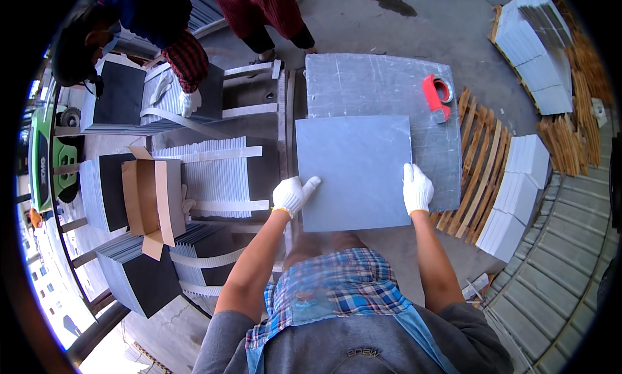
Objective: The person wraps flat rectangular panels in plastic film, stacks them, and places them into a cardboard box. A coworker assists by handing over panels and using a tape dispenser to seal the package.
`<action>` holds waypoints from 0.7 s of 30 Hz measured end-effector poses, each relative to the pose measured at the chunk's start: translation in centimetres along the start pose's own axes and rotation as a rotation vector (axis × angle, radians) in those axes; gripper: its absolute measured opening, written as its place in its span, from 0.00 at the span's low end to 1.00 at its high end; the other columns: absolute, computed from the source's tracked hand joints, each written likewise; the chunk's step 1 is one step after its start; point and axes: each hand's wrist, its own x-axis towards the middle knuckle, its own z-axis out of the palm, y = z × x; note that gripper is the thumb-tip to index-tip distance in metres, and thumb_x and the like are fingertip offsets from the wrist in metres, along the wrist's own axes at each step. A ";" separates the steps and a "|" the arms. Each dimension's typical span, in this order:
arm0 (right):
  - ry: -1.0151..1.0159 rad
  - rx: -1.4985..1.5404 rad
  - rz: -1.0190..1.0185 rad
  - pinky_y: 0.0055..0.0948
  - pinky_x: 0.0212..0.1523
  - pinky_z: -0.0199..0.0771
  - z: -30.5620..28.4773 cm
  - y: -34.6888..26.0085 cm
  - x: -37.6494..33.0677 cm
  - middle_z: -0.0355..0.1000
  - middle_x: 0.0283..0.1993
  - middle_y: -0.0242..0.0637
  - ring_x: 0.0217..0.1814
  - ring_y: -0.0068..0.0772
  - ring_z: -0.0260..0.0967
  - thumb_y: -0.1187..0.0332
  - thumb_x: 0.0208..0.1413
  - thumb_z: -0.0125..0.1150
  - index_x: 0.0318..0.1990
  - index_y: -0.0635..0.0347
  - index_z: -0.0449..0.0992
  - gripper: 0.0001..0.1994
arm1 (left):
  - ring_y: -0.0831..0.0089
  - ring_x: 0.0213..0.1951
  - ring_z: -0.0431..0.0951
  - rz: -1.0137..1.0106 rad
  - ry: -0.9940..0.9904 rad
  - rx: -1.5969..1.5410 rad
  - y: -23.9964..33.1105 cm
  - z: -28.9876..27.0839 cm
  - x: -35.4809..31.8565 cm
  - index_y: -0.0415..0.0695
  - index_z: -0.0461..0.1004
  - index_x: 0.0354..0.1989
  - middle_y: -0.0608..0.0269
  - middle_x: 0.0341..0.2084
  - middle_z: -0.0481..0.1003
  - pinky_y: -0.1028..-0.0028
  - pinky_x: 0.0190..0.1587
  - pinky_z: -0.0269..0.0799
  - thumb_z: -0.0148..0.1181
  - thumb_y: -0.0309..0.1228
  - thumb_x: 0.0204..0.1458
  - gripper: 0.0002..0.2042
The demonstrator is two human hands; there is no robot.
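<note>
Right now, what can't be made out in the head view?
- Underside of the gray panel: head view, hidden by its own top face.
- Part of the scuffed worktop: head view, covered by the panel.
- Some fingers of the left hand and right hand: head view, hidden by gloves or panel.
- Co-worker's upper body: head view, cut off by the top edge.
- Green vehicle: head view, cut off by the dark rim.

daylight glare far left; edges bent, dark
</note>
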 end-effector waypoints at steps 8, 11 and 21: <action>0.122 -0.034 -0.450 0.46 0.43 0.73 -1.9 -5.1 -0.9 0.77 0.37 0.43 0.40 0.48 0.75 0.59 0.60 0.57 0.47 0.56 0.77 0.14 | 0.47 0.40 0.82 -0.080 0.037 0.043 1.6 0.0 -0.1 0.37 0.81 0.35 0.41 0.34 0.81 0.55 0.44 0.76 0.48 0.68 0.55 0.38; 0.108 0.083 -0.735 0.47 0.57 0.67 1.1 -10.1 -2.8 0.76 0.50 0.42 0.56 0.49 0.69 0.59 0.58 0.60 0.51 0.59 0.76 0.18 | 0.46 0.41 0.82 -0.066 0.087 0.014 1.2 1.0 -0.3 0.37 0.80 0.37 0.41 0.34 0.81 0.53 0.45 0.76 0.49 0.61 0.58 0.33; 0.126 -0.135 -0.686 0.53 0.74 0.44 7.7 -14.4 6.1 0.60 0.72 0.43 0.75 0.47 0.52 0.44 0.63 0.48 0.68 0.58 0.65 0.33 | 0.42 0.43 0.79 -0.061 0.076 0.016 1.3 0.7 -0.7 0.37 0.78 0.40 0.39 0.36 0.80 0.53 0.47 0.74 0.44 0.65 0.59 0.36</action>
